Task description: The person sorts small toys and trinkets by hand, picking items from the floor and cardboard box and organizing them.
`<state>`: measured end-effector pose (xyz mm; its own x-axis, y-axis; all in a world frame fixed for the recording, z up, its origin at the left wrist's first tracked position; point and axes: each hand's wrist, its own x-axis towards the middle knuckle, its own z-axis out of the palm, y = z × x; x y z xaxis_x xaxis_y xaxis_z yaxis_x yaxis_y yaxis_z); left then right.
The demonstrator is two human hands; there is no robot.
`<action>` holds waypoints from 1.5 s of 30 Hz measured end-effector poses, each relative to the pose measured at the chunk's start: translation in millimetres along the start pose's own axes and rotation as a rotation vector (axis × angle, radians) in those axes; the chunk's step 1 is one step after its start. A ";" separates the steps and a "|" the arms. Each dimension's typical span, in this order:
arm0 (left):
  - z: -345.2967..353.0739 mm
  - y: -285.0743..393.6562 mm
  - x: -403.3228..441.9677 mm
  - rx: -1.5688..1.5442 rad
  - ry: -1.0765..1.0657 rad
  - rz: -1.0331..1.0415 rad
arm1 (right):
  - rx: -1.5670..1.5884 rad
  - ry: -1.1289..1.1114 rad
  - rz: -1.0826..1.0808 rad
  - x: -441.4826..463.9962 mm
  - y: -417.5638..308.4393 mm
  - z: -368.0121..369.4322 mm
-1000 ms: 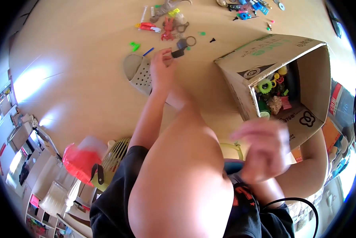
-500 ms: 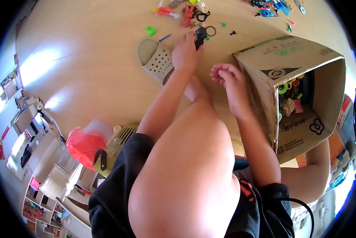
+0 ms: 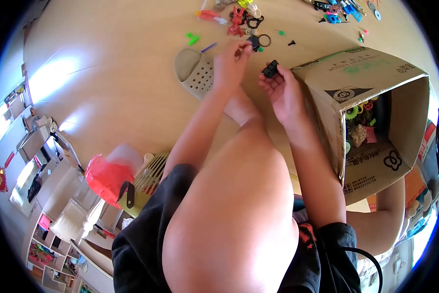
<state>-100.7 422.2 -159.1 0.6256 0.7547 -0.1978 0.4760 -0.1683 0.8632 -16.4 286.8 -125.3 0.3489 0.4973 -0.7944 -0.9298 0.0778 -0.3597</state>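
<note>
– Fingers (image 3: 267, 88) of the right hand (image 3: 285, 95): holding anything?

– Yes, a small black block (image 3: 270, 69), pinched between thumb and fingertips, above the floor (image 3: 126, 107) and near the closest corner of the cardboard box (image 3: 322, 78).

– And the left hand (image 3: 229, 68)?

– Bent, thumb and forefinger close together, right by a dark keyring (image 3: 253, 43). I can't tell whether they grip it. A grey clog (image 3: 202, 78) sits just beside that hand.

– Anything readable on the box?

– "1979" stands out among Chinese characters on the lower flap, with a looped emblem (image 3: 392, 160) towards its right-hand corner. On the upper side, a round badge (image 3: 345, 94) in a dark triangle lies near the front left corner; the green lettering (image 3: 359, 68) there is too faint for me.

– Inside?

– A green toy gear (image 3: 352, 113), close to the left edge of the opening.

– And the shirt?

– Its red print (image 3: 306, 235) is partly hidden, so I can't read it.
</note>
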 end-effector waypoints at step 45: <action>22.6 94.2 -25.7 -0.315 0.283 0.199 | -0.929 0.320 -0.319 -53.4 -138.2 -88.1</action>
<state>-57.9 372.6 -83.1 0.4714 0.8780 0.0830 0.1254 -0.1599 0.9791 103.7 173.3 -76.3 0.7045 0.3067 -0.6400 -0.3788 -0.6001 -0.7045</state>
